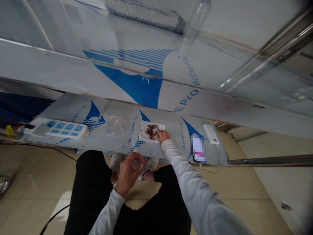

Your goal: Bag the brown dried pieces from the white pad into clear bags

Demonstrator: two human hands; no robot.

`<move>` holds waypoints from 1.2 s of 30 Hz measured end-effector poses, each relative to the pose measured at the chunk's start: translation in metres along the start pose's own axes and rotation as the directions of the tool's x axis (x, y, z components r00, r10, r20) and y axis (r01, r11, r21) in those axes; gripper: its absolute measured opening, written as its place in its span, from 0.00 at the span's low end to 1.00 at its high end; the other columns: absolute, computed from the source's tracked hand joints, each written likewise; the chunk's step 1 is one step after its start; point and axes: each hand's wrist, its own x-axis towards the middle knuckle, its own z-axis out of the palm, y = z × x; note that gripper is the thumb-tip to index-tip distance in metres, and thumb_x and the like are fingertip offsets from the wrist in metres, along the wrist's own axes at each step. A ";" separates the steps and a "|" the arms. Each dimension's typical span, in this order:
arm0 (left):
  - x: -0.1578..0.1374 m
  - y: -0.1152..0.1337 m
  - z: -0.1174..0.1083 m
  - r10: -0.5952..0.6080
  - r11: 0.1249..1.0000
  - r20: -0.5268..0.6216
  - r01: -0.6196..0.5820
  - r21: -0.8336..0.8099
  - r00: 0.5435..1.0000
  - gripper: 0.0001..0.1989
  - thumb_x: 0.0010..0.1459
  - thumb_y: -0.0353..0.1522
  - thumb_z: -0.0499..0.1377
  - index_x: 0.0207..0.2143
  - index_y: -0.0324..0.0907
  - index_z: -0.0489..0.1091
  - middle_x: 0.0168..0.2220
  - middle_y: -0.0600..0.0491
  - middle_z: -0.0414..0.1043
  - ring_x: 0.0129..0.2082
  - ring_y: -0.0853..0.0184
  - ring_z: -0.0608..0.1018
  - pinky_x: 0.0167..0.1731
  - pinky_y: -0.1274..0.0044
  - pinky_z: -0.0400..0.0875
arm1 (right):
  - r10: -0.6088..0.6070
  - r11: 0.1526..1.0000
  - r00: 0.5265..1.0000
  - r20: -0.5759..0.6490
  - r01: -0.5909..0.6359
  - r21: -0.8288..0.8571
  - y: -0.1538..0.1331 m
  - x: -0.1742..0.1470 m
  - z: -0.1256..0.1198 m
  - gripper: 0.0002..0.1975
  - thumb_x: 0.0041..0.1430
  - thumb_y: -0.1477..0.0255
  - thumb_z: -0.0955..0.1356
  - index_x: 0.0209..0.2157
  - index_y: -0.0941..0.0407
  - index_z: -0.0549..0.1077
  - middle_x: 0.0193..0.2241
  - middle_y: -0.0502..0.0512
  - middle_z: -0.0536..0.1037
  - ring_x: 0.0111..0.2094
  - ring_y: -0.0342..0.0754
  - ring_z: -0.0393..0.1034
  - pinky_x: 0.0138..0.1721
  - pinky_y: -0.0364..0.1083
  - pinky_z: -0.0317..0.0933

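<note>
Item, held: one small clear round cup [137, 162], apparently plastic, above my lap; my left hand [127, 174] is curled round its side. I judge it light, smooth and slippery, best gripped by the wall below the rim, without squeezing. Item, held: one thin metallic tool [157, 128], type too small to tell, pinched in the fingers of my right hand [163, 136]. Item, loose: a heap of small brown pieces [150, 132], on a white square sheet or shallow tray [143, 125] upon the grey film-covered bench [174, 132], just beside the tool's tip. I expect them light, dry, possibly brittle; each wants a gentle hold at its middle. Adjacent, left: one crumpled clear plastic bag [116, 125].
</note>
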 end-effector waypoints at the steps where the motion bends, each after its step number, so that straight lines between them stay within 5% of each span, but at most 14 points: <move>1: 0.000 0.000 0.000 0.004 1.000 0.003 -0.004 0.005 1.000 0.06 0.52 0.34 0.60 0.31 0.43 0.67 0.28 0.54 0.75 0.27 0.67 0.77 0.30 0.75 0.72 | 0.022 1.000 1.000 -0.012 -0.022 -0.010 -0.003 0.000 -0.001 0.12 0.57 0.77 0.65 0.41 0.55 0.77 0.41 0.62 0.77 0.43 0.51 0.72 0.43 0.45 0.63; 9: 0.004 0.001 -0.002 0.019 1.000 -0.055 -0.019 0.004 0.998 0.06 0.51 0.33 0.61 0.31 0.43 0.67 0.27 0.55 0.74 0.27 0.67 0.77 0.30 0.75 0.71 | 0.097 0.991 0.988 -0.123 -0.084 0.107 -0.021 -0.019 -0.038 0.10 0.55 0.75 0.66 0.38 0.56 0.77 0.35 0.57 0.80 0.36 0.48 0.74 0.38 0.44 0.65; 12: 0.006 0.007 0.000 0.036 0.999 -0.044 -0.035 0.012 0.998 0.06 0.50 0.33 0.61 0.31 0.42 0.67 0.29 0.54 0.74 0.29 0.67 0.77 0.32 0.75 0.71 | 0.015 0.966 0.979 -0.202 0.038 0.256 -0.041 -0.070 -0.066 0.10 0.58 0.70 0.65 0.41 0.55 0.75 0.36 0.53 0.80 0.31 0.43 0.72 0.34 0.40 0.66; 15: 0.008 0.018 0.003 0.078 0.996 -0.012 -0.078 -0.037 0.997 0.07 0.49 0.31 0.61 0.32 0.42 0.67 0.30 0.53 0.75 0.31 0.66 0.77 0.33 0.76 0.70 | -0.156 0.769 0.933 -0.324 0.320 0.553 -0.064 -0.128 -0.088 0.06 0.53 0.73 0.69 0.34 0.55 0.77 0.30 0.51 0.80 0.25 0.42 0.69 0.28 0.39 0.64; 18: 0.007 0.029 0.006 0.112 0.990 0.022 -0.110 -0.092 0.993 0.07 0.47 0.28 0.58 0.33 0.42 0.67 0.31 0.54 0.75 0.31 0.66 0.77 0.32 0.77 0.70 | -0.281 0.735 0.907 -0.315 0.414 0.537 -0.080 -0.161 -0.098 0.07 0.49 0.76 0.71 0.33 0.54 0.78 0.27 0.51 0.79 0.25 0.43 0.69 0.30 0.41 0.64; 22: 0.003 0.031 0.008 0.146 0.984 0.024 -0.142 -0.110 0.989 0.07 0.46 0.26 0.56 0.32 0.42 0.66 0.28 0.55 0.73 0.28 0.68 0.76 0.29 0.78 0.68 | -0.432 0.748 0.861 -0.269 0.508 0.427 -0.081 -0.165 -0.101 0.07 0.53 0.71 0.71 0.36 0.55 0.79 0.27 0.54 0.80 0.30 0.48 0.71 0.36 0.46 0.65; 25: 0.000 0.024 0.007 0.136 0.987 -0.010 -0.136 -0.085 0.991 0.06 0.48 0.28 0.58 0.32 0.42 0.66 0.29 0.55 0.73 0.29 0.68 0.76 0.31 0.78 0.69 | -0.357 0.672 0.892 -0.276 0.451 0.587 -0.065 -0.146 -0.095 0.09 0.56 0.67 0.69 0.37 0.55 0.80 0.29 0.53 0.80 0.28 0.45 0.70 0.32 0.43 0.64; 27: -0.002 0.019 0.004 0.123 0.991 -0.032 -0.124 -0.046 0.992 0.07 0.50 0.32 0.60 0.32 0.42 0.66 0.29 0.55 0.72 0.30 0.68 0.76 0.32 0.77 0.69 | -0.150 0.671 0.952 -0.267 0.297 0.680 -0.047 -0.123 -0.085 0.09 0.55 0.67 0.69 0.35 0.55 0.80 0.28 0.53 0.80 0.25 0.43 0.68 0.28 0.42 0.63; 30: -0.002 0.012 0.000 0.097 0.995 -0.054 -0.097 0.014 0.994 0.10 0.51 0.36 0.61 0.31 0.43 0.63 0.27 0.57 0.70 0.28 0.68 0.74 0.31 0.77 0.68 | 0.085 0.702 0.970 -0.226 0.103 0.705 -0.024 -0.090 -0.067 0.09 0.50 0.68 0.69 0.32 0.57 0.79 0.26 0.54 0.80 0.22 0.44 0.67 0.28 0.44 0.64; 33: 0.000 0.009 -0.004 0.048 0.997 -0.127 -0.039 0.072 0.991 0.15 0.48 0.37 0.63 0.32 0.43 0.59 0.27 0.58 0.66 0.26 0.69 0.72 0.29 0.77 0.67 | 0.079 0.680 0.979 -0.190 0.087 0.728 -0.031 -0.090 -0.059 0.12 0.52 0.64 0.68 0.34 0.58 0.78 0.30 0.56 0.81 0.25 0.46 0.71 0.29 0.45 0.65; 36: 0.003 0.008 -0.006 0.028 0.998 -0.178 -0.018 0.062 0.984 0.20 0.44 0.37 0.65 0.33 0.44 0.56 0.28 0.58 0.62 0.26 0.69 0.70 0.27 0.76 0.67 | -0.079 0.540 0.987 -0.138 0.159 0.827 -0.063 -0.124 -0.065 0.16 0.53 0.62 0.69 0.41 0.56 0.77 0.38 0.58 0.80 0.34 0.48 0.74 0.33 0.44 0.67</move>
